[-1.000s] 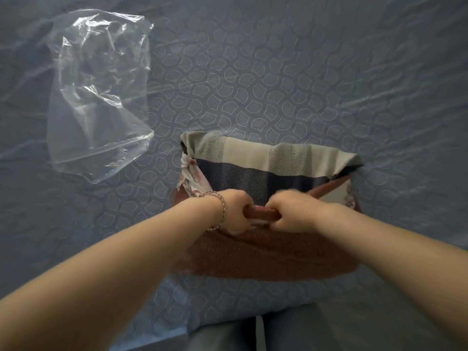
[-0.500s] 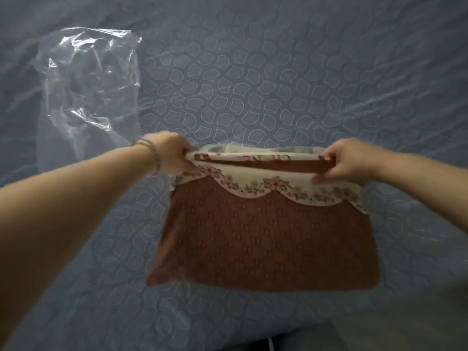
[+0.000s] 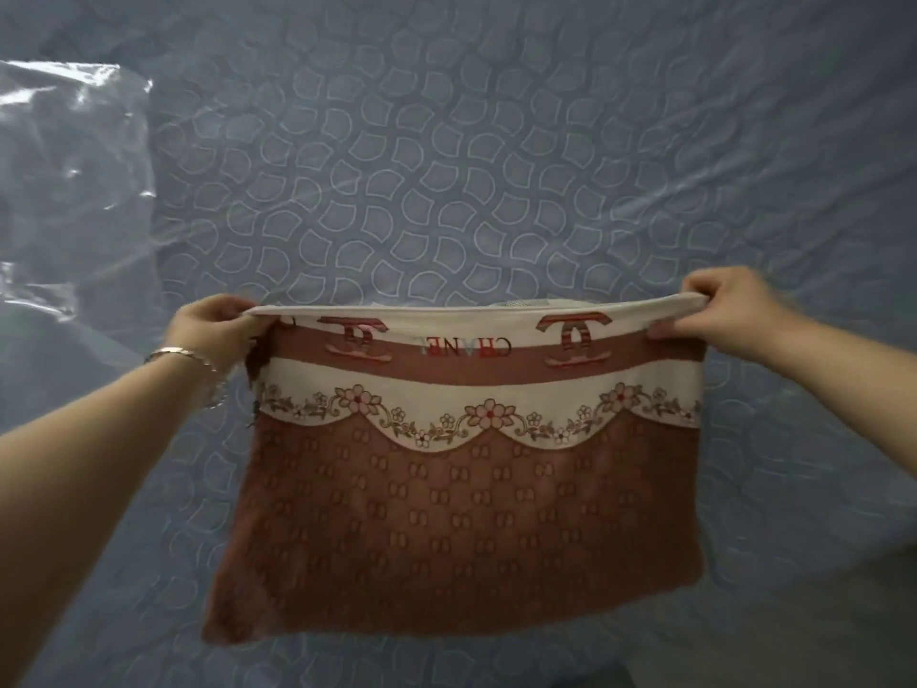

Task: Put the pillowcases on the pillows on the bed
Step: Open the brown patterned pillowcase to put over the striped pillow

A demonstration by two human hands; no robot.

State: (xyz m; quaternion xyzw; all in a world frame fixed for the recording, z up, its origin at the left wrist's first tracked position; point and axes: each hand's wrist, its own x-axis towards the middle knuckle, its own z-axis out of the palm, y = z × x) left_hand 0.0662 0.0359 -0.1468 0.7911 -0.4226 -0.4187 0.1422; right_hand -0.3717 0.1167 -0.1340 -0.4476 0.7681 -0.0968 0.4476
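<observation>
A reddish-brown pillowcase (image 3: pixel 461 518) with a white floral border and red logos covers a pillow and hangs stretched between my hands above the bed. My left hand (image 3: pixel 213 327), with a bracelet on its wrist, grips the top left corner of the open edge. My right hand (image 3: pixel 719 310) grips the top right corner. A thin strip of the grey striped pillow (image 3: pixel 518 303) peeks out at the top edge; the rest of it is hidden inside the case.
The bed (image 3: pixel 496 166) is covered with a blue quilted sheet with a curved pattern. A crumpled clear plastic bag (image 3: pixel 69 201) lies on it at the left. A darker floor strip shows at the bottom right.
My hands moved from the middle of the case out to its two top corners and lifted it. The pillow, half exposed before, has slid down inside the case.
</observation>
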